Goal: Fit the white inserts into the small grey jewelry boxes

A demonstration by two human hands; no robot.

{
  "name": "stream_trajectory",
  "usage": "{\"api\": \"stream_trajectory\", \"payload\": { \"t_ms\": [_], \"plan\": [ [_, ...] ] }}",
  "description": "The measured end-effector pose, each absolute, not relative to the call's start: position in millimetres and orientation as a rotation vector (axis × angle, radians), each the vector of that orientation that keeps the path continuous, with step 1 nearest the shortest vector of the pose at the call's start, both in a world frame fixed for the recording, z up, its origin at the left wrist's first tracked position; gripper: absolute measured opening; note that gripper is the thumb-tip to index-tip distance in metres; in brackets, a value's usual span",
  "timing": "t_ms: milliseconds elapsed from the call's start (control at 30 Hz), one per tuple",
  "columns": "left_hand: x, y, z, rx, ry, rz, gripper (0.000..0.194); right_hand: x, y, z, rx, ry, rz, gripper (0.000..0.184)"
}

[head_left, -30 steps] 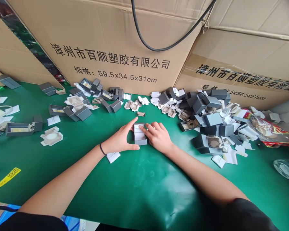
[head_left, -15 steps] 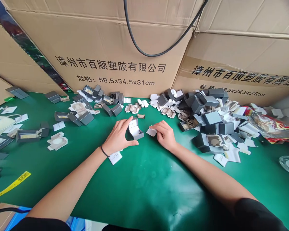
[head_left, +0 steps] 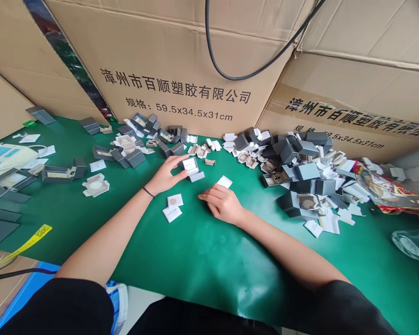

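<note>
A small grey hinged box stands with its lid raised, showing a white lining. My left hand holds it at its left side, thumb in front and fingers by the lid's edge. To its right, my right hand hovers low over the table with curled fingers, and nothing shows in them. Just behind those knuckles lies a white card. A printed white card and another card with a beige patch lie near my left wrist.
Grey boxes and white inserts form a heap on the right. More boxes lie back left on the green table. Large cartons wall the back, under a hanging black cable. A glass lies far right.
My right hand has let go of the white card and moved left and towards me. My left hand has closed on the box, which sits slightly farther back. The view has shifted.
</note>
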State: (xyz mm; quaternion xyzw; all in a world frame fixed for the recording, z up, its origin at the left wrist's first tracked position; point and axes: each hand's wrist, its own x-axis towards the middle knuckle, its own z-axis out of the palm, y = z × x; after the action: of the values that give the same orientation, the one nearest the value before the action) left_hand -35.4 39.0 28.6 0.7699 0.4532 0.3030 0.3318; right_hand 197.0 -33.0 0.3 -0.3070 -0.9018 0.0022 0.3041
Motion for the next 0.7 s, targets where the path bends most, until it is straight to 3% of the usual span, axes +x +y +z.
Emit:
{"api": "stream_trajectory", "payload": {
  "t_ms": [300, 700],
  "plan": [
    [-37, 42, 27, 1.688, 1.255, 0.961, 0.063, 241, -9, 2, -1.412, -2.037, -0.015, 0.028],
    [-39, 38, 28, 1.861, 1.168, 0.887, 0.039, 170, 101, 41, -1.477, -2.309, 0.151, 0.028]
  ]
}}
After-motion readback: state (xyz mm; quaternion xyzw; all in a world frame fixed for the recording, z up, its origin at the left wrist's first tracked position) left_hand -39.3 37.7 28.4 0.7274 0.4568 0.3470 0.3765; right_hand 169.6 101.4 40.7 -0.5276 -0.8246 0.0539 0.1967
